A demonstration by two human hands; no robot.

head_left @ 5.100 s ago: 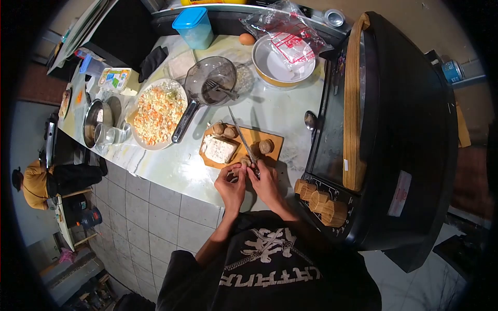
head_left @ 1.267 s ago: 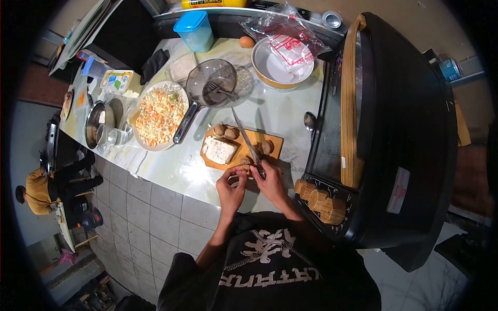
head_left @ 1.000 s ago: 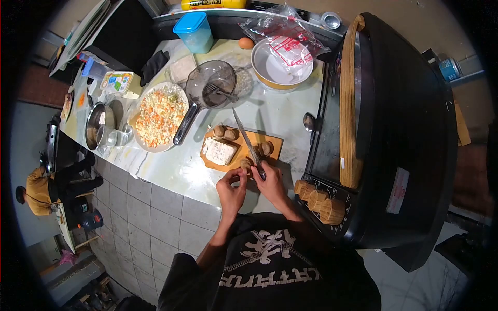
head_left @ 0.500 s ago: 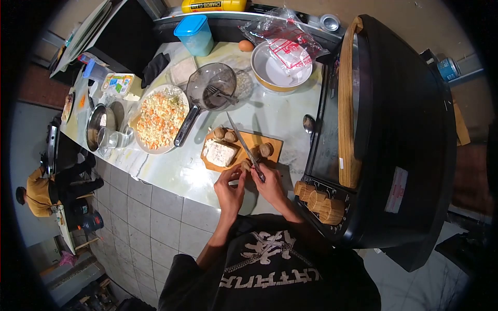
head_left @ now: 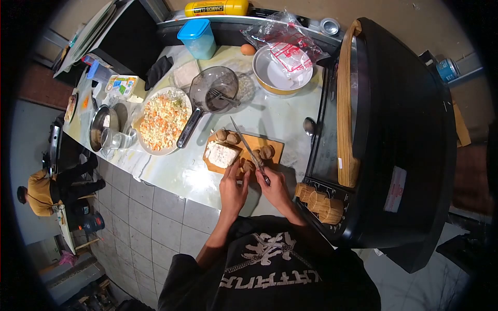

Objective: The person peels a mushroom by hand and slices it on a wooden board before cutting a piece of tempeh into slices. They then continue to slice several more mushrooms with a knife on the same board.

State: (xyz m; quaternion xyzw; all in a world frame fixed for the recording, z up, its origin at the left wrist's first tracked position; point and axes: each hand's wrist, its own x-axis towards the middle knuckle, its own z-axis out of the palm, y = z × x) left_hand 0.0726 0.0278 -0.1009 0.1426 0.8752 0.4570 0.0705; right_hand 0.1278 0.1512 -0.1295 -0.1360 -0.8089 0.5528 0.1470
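A long knife lies slantwise over the wooden cutting board, its handle in my right hand. My left hand is at the board's near edge, its fingers around a small brown mushroom-like piece. More round brown pieces sit on the board to the right of the blade. Two others are at the board's back left. A white block with a crumbly left edge rests on the board beside my left fingertips.
Left of the board are a plate of chopped food, a dark pan with a fork, and a glass. Behind stands a white bowl with a plastic bag. A spoon lies near the black appliance. Another person is far left.
The whole view has shifted slightly. My left fingers and the small brown piece are now lower against the board, and another brown piece shows beside the blade.
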